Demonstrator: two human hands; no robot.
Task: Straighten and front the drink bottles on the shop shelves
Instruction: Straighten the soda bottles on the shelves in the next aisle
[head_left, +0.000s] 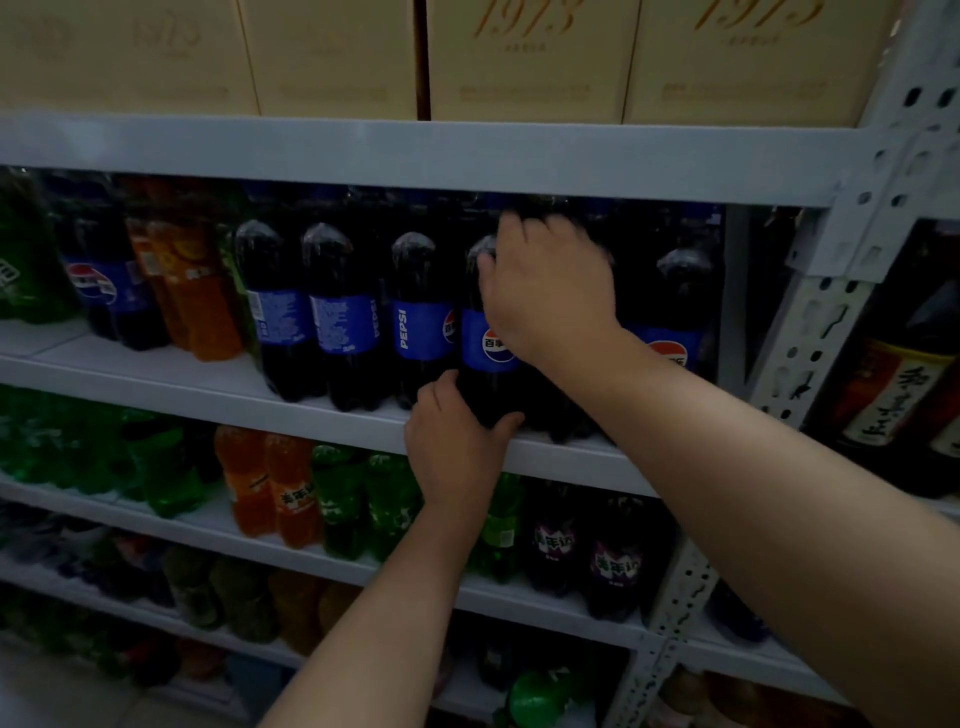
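1. The left hand (457, 441) cups the base of a cola bottle (485, 364), thumb and fingers closed around it.
2. The right hand (550, 291) wraps the same bottle's shoulder, fingers curled over it.
3. The bottle stands upright at the front edge of the shelf (208, 384), near its right end.
4. More cola bottles (337, 317) line up just left.

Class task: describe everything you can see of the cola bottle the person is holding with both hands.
The cola bottle is dark, glossy clear plastic full of near-black drink, with a blue wrap label bearing a red, white and blue roundel facing forward. It stands about upright at the front edge of the white shelf, in a row of like bottles. The left hand cups its base; the right hand covers its shoulder. Its cap is hidden.
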